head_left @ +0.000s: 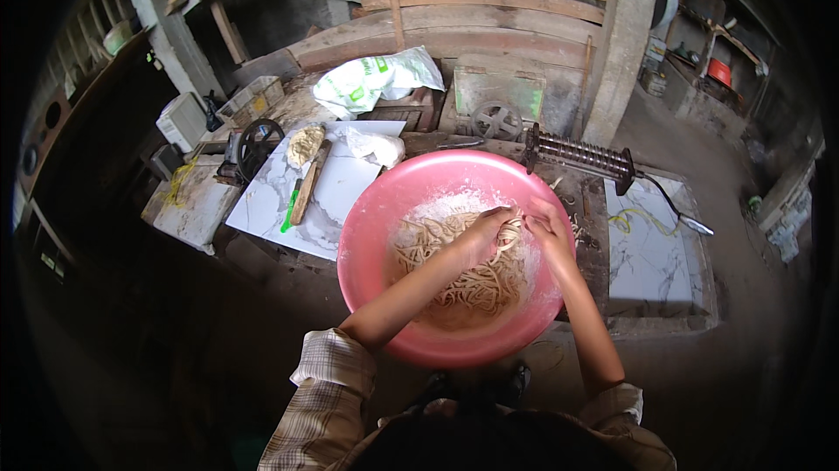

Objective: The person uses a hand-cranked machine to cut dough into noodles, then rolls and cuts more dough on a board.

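Currently, the noodles (472,286) lie in the basin (360,248), some strands gripped in the left hand (485,233); whether the right hand (546,225), fingers bent beside them, also grips, I cannot tell. Tugging too hard could snap strands; patchy flour (454,203) could let them clump; a loose hold could spill some onto the bench (596,274).

Pink basin (365,239), seemingly beige noodles (476,288), plaid sleeve (322,403)

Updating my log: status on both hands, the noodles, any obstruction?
Left hand gripping noodle strands; right hand close beside it, grip unclear. More noodles lying loose in the pink basin. Nothing visibly blocking either hand.
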{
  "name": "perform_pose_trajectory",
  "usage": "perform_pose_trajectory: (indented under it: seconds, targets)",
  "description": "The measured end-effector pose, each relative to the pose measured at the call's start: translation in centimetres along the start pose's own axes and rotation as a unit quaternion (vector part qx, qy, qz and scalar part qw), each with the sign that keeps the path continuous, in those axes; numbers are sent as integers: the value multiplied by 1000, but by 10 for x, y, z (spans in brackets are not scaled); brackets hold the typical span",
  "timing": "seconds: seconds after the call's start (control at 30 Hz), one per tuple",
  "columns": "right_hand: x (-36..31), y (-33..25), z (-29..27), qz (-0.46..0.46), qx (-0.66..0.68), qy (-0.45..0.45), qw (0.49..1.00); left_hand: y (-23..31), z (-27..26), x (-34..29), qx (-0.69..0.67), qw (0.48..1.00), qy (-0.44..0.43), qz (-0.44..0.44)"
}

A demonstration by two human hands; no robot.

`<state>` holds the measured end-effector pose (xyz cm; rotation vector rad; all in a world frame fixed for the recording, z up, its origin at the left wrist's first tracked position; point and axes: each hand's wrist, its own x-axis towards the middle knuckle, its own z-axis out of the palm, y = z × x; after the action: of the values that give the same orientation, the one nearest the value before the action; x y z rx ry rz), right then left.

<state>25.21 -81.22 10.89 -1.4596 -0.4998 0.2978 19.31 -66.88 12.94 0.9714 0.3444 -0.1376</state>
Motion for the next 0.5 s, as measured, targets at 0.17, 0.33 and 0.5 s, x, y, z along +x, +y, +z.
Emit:
perform_pose_trajectory:
  seconds: [0.17,0.33,0.5]
  targets:
    - [-3,-12,23,120,98,-111,982,17,-34,-9,273,960,-36,44]
    - [-4,4,32,85,-15,-88,992,15,-72,-6,362,920,-92,121]
    - [6,10,19,25,-135,-96,986,18,-80,-4,456,851,-76,247]
